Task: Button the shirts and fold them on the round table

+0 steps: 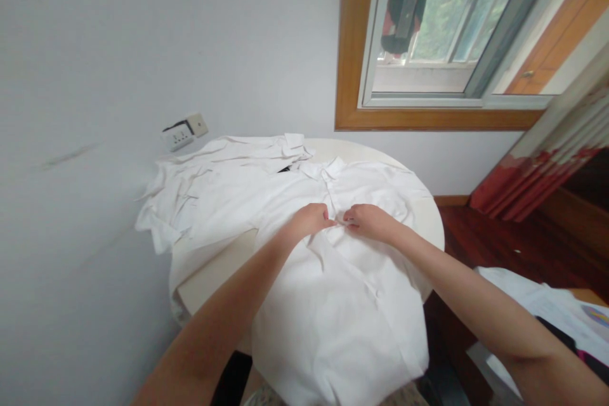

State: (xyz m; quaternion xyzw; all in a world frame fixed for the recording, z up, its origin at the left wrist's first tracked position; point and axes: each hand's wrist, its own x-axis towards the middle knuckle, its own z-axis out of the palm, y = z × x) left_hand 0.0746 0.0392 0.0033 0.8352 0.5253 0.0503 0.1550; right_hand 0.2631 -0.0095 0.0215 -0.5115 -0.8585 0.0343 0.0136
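Note:
A white button-up shirt [333,304] lies front up on the round table, its collar toward the wall and its lower part hanging over the near edge. My left hand [314,219] pinches the front placket from the left side. Just across from it, my right hand [368,221] grips the placket's other side, its fingertips close to the left ones. Whatever small button is between the fingers is too small to make out. Further down the placket a button [377,294] shows. The cloth is wrinkled around both hands.
More white garments [223,184] are spread on the table's left side by the wall. The pale table [431,222] curves at the right. A wall socket [178,136] sits at the back left. White cloth [537,304] lies lower right, and a red-and-cream curtain [523,171] hangs beside the window.

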